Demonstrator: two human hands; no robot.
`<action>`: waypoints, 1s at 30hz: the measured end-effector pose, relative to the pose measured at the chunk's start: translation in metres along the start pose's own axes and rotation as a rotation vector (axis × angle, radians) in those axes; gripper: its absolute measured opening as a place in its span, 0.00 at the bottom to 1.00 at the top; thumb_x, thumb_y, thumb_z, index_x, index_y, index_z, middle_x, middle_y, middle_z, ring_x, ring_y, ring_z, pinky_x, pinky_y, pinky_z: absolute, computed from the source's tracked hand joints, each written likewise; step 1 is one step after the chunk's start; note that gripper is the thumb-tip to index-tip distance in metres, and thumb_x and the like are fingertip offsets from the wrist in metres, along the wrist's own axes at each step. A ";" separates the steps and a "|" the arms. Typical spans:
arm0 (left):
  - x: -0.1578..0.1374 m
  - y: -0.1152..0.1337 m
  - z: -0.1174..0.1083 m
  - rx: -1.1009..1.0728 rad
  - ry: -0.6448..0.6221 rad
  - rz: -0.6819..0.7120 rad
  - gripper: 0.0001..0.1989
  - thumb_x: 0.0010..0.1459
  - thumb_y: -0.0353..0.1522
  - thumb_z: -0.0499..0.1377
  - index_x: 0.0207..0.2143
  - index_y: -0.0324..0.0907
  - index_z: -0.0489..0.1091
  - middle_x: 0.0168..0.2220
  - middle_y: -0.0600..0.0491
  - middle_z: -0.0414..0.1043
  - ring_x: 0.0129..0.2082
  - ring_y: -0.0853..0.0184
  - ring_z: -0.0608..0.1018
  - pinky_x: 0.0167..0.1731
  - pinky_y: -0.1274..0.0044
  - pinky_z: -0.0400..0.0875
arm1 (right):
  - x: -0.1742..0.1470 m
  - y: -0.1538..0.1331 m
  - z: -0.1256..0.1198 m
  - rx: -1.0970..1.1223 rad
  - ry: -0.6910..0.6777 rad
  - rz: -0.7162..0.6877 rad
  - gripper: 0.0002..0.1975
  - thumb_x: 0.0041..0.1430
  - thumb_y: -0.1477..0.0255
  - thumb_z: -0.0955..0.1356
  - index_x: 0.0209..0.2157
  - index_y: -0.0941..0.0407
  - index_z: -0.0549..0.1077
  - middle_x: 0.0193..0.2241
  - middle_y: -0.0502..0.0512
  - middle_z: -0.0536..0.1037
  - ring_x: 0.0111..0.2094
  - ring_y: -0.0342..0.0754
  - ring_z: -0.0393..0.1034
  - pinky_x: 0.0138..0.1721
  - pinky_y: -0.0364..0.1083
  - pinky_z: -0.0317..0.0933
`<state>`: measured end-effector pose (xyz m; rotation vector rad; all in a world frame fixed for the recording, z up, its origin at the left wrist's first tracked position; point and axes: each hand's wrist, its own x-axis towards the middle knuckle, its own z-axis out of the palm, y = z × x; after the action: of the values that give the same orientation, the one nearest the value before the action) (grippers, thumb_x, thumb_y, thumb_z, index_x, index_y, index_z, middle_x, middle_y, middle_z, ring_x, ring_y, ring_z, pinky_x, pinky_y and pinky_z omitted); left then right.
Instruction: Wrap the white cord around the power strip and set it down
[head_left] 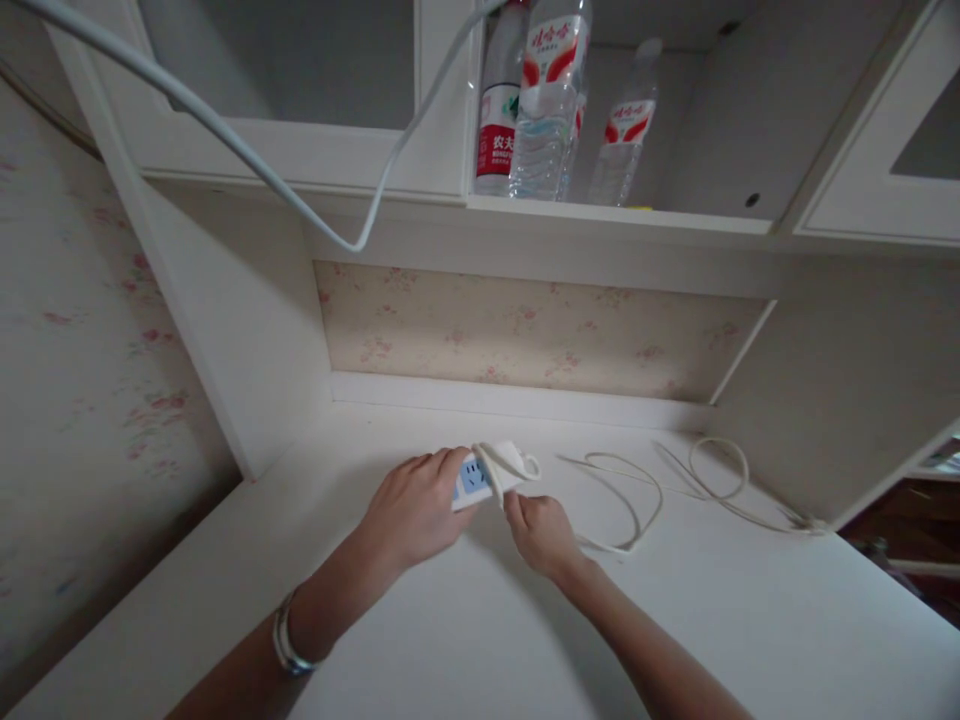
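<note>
From my remote view, left hand (pixel 421 505) grips the power strip (pixel 472 478) over the desk (pixel 420 640), right hand (pixel 541 532) pinches its cord (pixel 491 472); I'd keep tension light and slack loops (pixel 661 495) untangled at the desk's right.

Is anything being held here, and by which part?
The left hand holds the power strip by one end; the right hand seems to pinch the cord wrapped around it.

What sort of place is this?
Probably a room in a home, though I can't tell which one: flowered wallpaper, a white wall cupboard holding plastic bottles, and a plain white worktop below suggest it.
</note>
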<state>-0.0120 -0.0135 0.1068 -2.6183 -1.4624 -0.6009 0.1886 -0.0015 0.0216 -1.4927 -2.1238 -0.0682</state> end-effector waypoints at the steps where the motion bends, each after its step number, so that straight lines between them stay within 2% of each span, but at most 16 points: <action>1: 0.004 -0.003 0.007 0.028 -0.006 -0.048 0.18 0.55 0.35 0.56 0.48 0.45 0.61 0.42 0.49 0.72 0.41 0.59 0.75 0.41 0.70 0.67 | -0.005 -0.005 -0.001 -0.075 0.008 -0.011 0.25 0.66 0.68 0.53 0.22 0.57 0.72 0.17 0.55 0.74 0.17 0.43 0.65 0.22 0.42 0.47; 4: 0.012 -0.007 0.030 0.083 -0.023 -0.120 0.17 0.55 0.34 0.56 0.48 0.43 0.61 0.42 0.48 0.72 0.41 0.59 0.75 0.40 0.71 0.67 | -0.013 -0.016 -0.008 -0.281 0.053 -0.140 0.21 0.65 0.69 0.55 0.23 0.57 0.71 0.16 0.53 0.74 0.16 0.42 0.64 0.23 0.43 0.43; 8: 0.010 0.001 0.053 0.112 -0.077 -0.095 0.18 0.54 0.29 0.56 0.48 0.41 0.61 0.41 0.47 0.71 0.40 0.59 0.75 0.41 0.70 0.67 | -0.007 -0.018 -0.024 -0.341 0.174 -0.343 0.20 0.63 0.71 0.59 0.18 0.57 0.68 0.13 0.52 0.71 0.15 0.41 0.61 0.24 0.45 0.41; 11: 0.002 0.008 0.058 0.093 -0.187 0.011 0.20 0.52 0.28 0.57 0.48 0.42 0.62 0.42 0.47 0.71 0.42 0.59 0.75 0.43 0.69 0.67 | 0.006 -0.013 -0.040 -0.321 0.232 -0.464 0.20 0.62 0.72 0.60 0.17 0.57 0.68 0.12 0.51 0.69 0.15 0.40 0.58 0.25 0.46 0.41; 14: -0.008 0.015 0.054 0.026 -0.314 0.177 0.20 0.49 0.30 0.58 0.47 0.43 0.63 0.42 0.48 0.72 0.41 0.59 0.75 0.44 0.68 0.67 | 0.023 -0.007 -0.055 -0.269 0.197 -0.518 0.21 0.62 0.70 0.60 0.15 0.57 0.68 0.11 0.50 0.67 0.15 0.40 0.56 0.27 0.45 0.43; 16: -0.016 0.019 0.047 -0.022 -0.342 0.277 0.21 0.49 0.31 0.59 0.47 0.44 0.63 0.42 0.50 0.72 0.42 0.59 0.74 0.45 0.67 0.66 | 0.034 -0.002 -0.061 -0.227 0.149 -0.465 0.23 0.62 0.69 0.59 0.15 0.57 0.68 0.12 0.50 0.67 0.16 0.40 0.57 0.28 0.45 0.45; 18: -0.023 0.024 0.038 -0.062 -0.317 0.344 0.23 0.49 0.34 0.60 0.49 0.44 0.61 0.44 0.51 0.72 0.42 0.58 0.74 0.46 0.67 0.66 | 0.041 0.003 -0.060 -0.166 0.096 -0.368 0.24 0.64 0.68 0.57 0.15 0.57 0.68 0.12 0.51 0.68 0.17 0.40 0.58 0.29 0.44 0.47; 22: -0.035 0.030 0.018 -0.104 -0.229 0.382 0.26 0.50 0.36 0.61 0.51 0.45 0.59 0.46 0.52 0.70 0.43 0.59 0.72 0.48 0.67 0.64 | 0.042 0.012 -0.039 0.073 -0.017 -0.155 0.29 0.66 0.65 0.53 0.15 0.57 0.67 0.13 0.50 0.68 0.18 0.40 0.61 0.28 0.42 0.50; 26: -0.037 0.029 0.013 -0.156 -0.185 0.314 0.23 0.48 0.34 0.61 0.48 0.47 0.61 0.42 0.54 0.71 0.42 0.61 0.72 0.48 0.69 0.64 | 0.032 0.014 -0.002 0.320 -0.071 0.010 0.32 0.67 0.63 0.50 0.15 0.57 0.69 0.13 0.49 0.68 0.19 0.40 0.64 0.26 0.39 0.53; 30: -0.029 0.020 0.028 -0.160 -0.044 0.136 0.24 0.47 0.29 0.58 0.49 0.47 0.60 0.45 0.53 0.70 0.44 0.60 0.72 0.49 0.68 0.63 | 0.019 0.012 0.025 0.202 0.026 0.040 0.32 0.67 0.63 0.50 0.18 0.58 0.73 0.12 0.50 0.68 0.15 0.41 0.60 0.20 0.40 0.50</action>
<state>-0.0007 -0.0396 0.0727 -2.8416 -1.2831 -0.6757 0.1841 0.0280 0.0057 -1.4067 -2.0133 0.1374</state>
